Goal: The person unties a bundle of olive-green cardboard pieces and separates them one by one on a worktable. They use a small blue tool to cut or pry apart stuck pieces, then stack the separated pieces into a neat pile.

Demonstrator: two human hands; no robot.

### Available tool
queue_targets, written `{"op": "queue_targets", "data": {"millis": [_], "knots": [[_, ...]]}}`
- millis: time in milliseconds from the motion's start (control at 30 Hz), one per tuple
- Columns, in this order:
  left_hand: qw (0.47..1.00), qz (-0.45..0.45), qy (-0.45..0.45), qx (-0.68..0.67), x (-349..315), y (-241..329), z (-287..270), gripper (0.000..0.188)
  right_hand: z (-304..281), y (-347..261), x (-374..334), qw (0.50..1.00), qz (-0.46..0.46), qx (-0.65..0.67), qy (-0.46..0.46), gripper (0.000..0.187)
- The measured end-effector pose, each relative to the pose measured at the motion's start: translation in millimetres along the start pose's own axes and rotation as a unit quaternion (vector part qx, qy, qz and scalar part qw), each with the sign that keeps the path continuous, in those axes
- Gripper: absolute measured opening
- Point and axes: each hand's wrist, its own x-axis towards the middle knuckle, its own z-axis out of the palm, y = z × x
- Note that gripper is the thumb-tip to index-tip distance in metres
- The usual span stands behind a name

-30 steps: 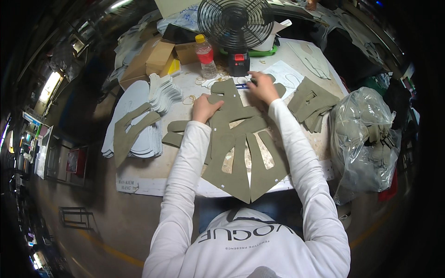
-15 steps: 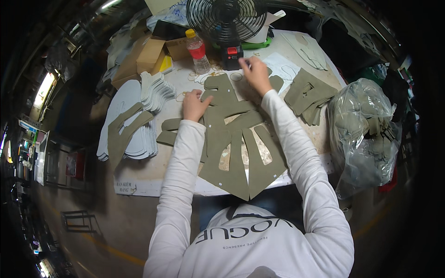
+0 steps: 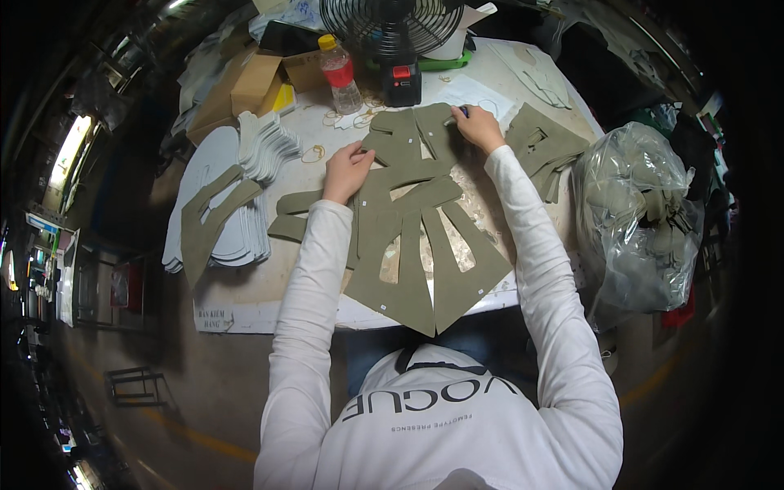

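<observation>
Flat olive cut pieces [image 3: 400, 278], with slots and small white stickers, lie fanned out and overlapping on the table before me. My left hand [image 3: 349, 170] rests at the left edge of the upper pieces, its fingers bent and closed on an olive strip there. At the top right edge of an olive cut piece [image 3: 442, 139], my right hand [image 3: 479, 129] has its fingers closed round a small dark-blue thing [image 3: 464, 111], mostly hidden, so I cannot tell its kind. More olive strips [image 3: 287, 226] stick out left of my left wrist.
Stacked pale grey cut pieces [image 3: 259, 163] stand on the left, an olive piece [image 3: 196, 229] lying over them. Behind are a cardboard box [image 3: 253, 86], a bottle [image 3: 341, 77], rubber bands and a fan [image 3: 392, 28]. Olive pieces [image 3: 543, 147] and a clear plastic bag [image 3: 637, 220] are at right.
My right hand has moved right and down from beside the fan's base to the olive piece's edge. That piece now lies alongside the upper left one. The whole view has shifted slightly.
</observation>
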Motion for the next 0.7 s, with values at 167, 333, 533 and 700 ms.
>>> {"op": "queue_targets", "data": {"millis": [167, 333, 533, 700], "knots": [[0.981, 0.136, 0.072, 0.120, 2.9, 20.9, -29.0, 0.037, -19.3, -28.1, -8.4, 0.968, -0.165, -0.031, 0.186, 0.045], [0.986, 0.089, 0.034, 0.136, -56.8, 70.8, -79.4, 0.029, -60.4, -59.8, -50.3, 0.966, -0.111, 0.231, 0.031, 0.048], [0.981, 0.069, -0.013, 0.179, -126.9, 86.7, -32.9, 0.034, -38.4, -83.5, -123.5, 0.844, 0.020, 0.510, -0.168, 0.037], [0.976, 0.030, -0.054, 0.209, -140.3, 79.3, -29.5, 0.033, -30.7, -78.8, -153.6, 0.778, 0.010, 0.596, -0.197, 0.026]]}}
